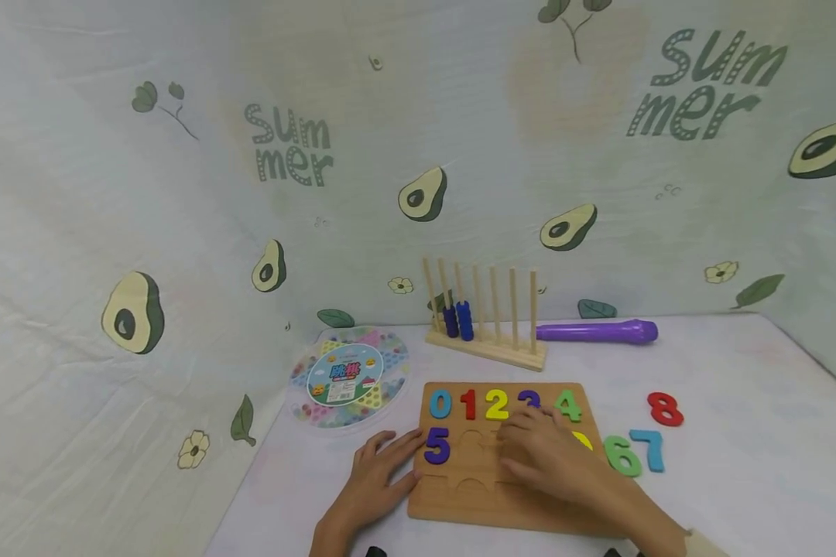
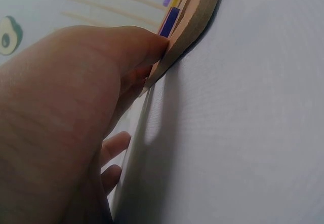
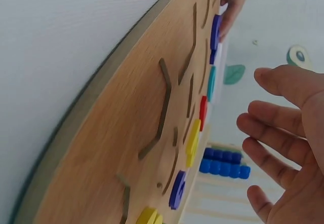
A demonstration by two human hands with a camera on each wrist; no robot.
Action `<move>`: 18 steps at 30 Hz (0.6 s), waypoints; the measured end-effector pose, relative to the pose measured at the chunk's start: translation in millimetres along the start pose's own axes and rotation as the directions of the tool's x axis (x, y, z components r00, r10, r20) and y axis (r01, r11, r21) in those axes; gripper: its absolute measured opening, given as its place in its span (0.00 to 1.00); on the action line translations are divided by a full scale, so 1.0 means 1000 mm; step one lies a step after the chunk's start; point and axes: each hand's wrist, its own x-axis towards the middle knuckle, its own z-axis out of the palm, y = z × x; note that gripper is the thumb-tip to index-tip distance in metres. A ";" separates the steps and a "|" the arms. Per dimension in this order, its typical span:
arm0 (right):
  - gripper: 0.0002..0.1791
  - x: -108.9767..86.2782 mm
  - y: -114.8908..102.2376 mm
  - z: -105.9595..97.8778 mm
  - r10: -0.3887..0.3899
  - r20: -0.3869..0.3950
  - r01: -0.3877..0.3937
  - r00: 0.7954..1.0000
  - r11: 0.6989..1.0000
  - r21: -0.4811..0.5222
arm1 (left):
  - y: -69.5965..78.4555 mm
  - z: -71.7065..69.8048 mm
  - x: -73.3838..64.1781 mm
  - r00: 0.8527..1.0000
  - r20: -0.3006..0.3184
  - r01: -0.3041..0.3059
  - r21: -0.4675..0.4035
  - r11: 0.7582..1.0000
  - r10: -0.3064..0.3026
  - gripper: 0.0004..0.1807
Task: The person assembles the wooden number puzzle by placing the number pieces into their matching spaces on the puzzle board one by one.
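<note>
A wooden number board lies in front of me, its top row holding a blue 0, red 1, yellow 2, purple 3 and green 4. Below the 0 is a purple 5. My left hand touches the board's left edge with thumb and fingertips. Over the middle of the board hovers my right hand, fingers spread and nothing in them, as the right wrist view shows. It partly hides the 3 and a yellow piece in the second row.
Right of the board lie a green 6, blue 7 and red 8. Behind stand a wooden peg rack with blue beads and a purple toy microphone. A round game box is at the back left.
</note>
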 end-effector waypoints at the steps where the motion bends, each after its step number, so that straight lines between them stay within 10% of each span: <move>1: 0.16 -0.002 0.001 -0.001 0.011 0.003 -0.011 1.000 1.000 -0.003 | 0.000 0.000 0.000 1.000 0.001 0.004 -0.001 1.000 -0.004 0.29; 18: 0.14 -0.035 0.026 -0.022 0.058 -0.074 -0.061 0.996 0.998 -0.029 | 0.001 -0.002 -0.001 1.000 -0.006 -0.009 -0.008 1.000 0.009 0.29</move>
